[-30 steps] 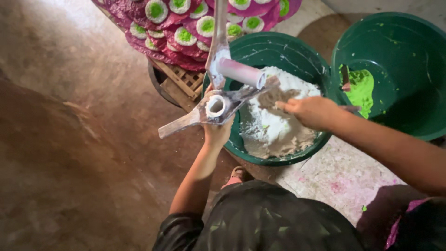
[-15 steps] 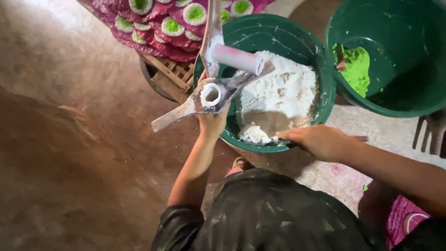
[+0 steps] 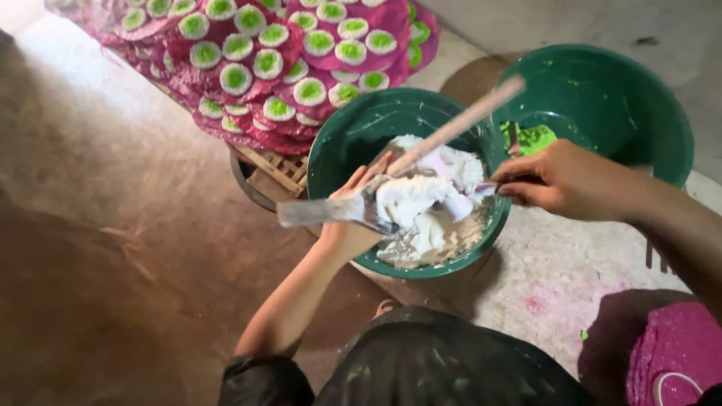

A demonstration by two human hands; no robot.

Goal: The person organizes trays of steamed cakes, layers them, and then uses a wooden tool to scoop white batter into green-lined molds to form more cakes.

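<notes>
We see a green plastic basin (image 3: 338, 143), smooth and faintly glossy, holding soft, wet-looking white dough (image 3: 421, 199). The second green basin (image 3: 602, 98) looks the same plastic, smeared with bright green paste (image 3: 532, 138). The tool (image 3: 331, 212) in our left hand (image 3: 353, 222) seems dull metal caked in dough. Beneath the pink, matt discs (image 3: 248, 68) sits rough woven wood (image 3: 274, 169). The floor (image 3: 113, 225) is matt and gritty.
</notes>
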